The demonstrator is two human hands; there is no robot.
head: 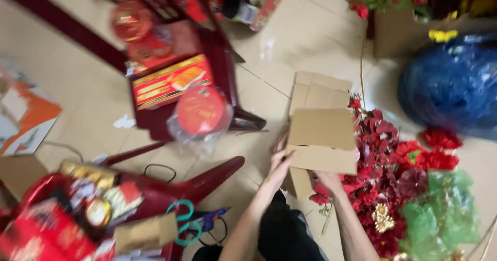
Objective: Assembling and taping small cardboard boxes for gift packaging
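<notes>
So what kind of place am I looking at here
Probably a home or shop floor used for making festive gift hampers: a tiled floor strewn with red artificial flowers, a flat cardboard box in both hands, and red gift packages.

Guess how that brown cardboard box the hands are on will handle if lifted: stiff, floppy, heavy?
The cardboard box probably lifts light: its flaps stand open and nothing shows inside. It looks semi-stiff, but the loose flaps would likely swing. The left hand and right hand grip its near edge only, so it may sag or fold there. The matte surface seems unlikely to slip.
</notes>
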